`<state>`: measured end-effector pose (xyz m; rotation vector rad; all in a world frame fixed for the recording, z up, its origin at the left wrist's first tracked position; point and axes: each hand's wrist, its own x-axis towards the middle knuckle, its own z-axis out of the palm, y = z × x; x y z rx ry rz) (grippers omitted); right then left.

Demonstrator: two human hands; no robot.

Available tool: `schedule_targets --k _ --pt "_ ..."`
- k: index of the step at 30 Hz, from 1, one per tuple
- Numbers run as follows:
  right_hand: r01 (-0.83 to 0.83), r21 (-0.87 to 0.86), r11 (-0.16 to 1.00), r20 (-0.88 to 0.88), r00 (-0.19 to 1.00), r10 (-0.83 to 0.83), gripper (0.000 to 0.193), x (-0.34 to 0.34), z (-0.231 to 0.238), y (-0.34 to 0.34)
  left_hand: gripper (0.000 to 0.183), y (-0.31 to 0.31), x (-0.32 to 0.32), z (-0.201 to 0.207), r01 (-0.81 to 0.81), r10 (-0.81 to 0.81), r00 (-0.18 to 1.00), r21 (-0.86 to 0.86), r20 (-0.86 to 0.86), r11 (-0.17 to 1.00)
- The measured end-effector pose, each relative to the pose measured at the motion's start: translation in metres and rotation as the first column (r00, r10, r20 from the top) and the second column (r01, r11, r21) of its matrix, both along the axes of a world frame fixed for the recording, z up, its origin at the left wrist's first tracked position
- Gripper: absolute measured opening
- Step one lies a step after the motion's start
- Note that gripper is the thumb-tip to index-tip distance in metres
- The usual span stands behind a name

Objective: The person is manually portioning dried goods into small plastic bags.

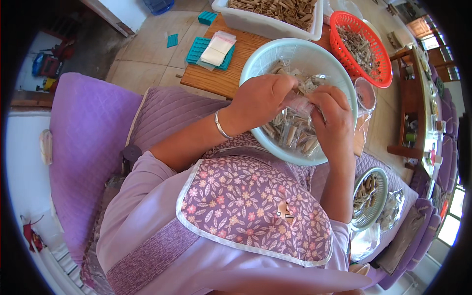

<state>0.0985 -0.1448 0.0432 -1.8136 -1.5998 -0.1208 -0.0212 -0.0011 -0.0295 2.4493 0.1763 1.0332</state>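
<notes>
My left hand (260, 102) and my right hand (334, 110) meet over a light blue basin (346, 81), both with fingers pinched. Between them they grip a small clear plastic bag (299, 104) with pinkish marking; its contents are hard to make out. Beneath, the basin holds several clear packets (291, 132) with brown, stick-like pieces inside. A stack of flat plastic bags (218, 48) lies on a teal ridged tray (196, 49) at the table's left end, apart from my hands.
A white tub (275, 23) of brown pieces stands on the wooden table (236, 73). Right of the basin are a red basket (386, 73) of dried pieces and a clear round container (365, 96). A small green basket (363, 223) sits on the purple-covered seat at right.
</notes>
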Motion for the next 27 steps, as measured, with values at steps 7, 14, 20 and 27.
schedule_targets --k 7,14,20,27 --pt "-0.144 -0.092 0.985 -0.034 0.989 0.141 0.022 0.018 0.001 0.003 0.044 0.001 0.005 0.008 0.021 -0.022 0.998 -0.023 -0.063 1.000" --pt "-0.123 -0.135 0.983 -0.383 0.922 0.063 0.019 0.020 0.006 0.008 0.044 0.009 0.002 0.013 0.132 -0.136 0.978 -0.035 -0.158 0.991" --pt "-0.097 -0.014 0.995 -0.281 0.955 0.089 0.016 0.022 -0.008 0.008 0.044 0.004 0.005 0.016 0.187 -0.219 0.967 -0.217 -0.133 0.958" --pt "-0.057 0.086 0.995 -0.184 0.980 0.073 0.015 0.016 -0.013 0.009 0.048 -0.002 0.010 0.008 0.155 -0.225 0.974 -0.654 -0.024 0.741"
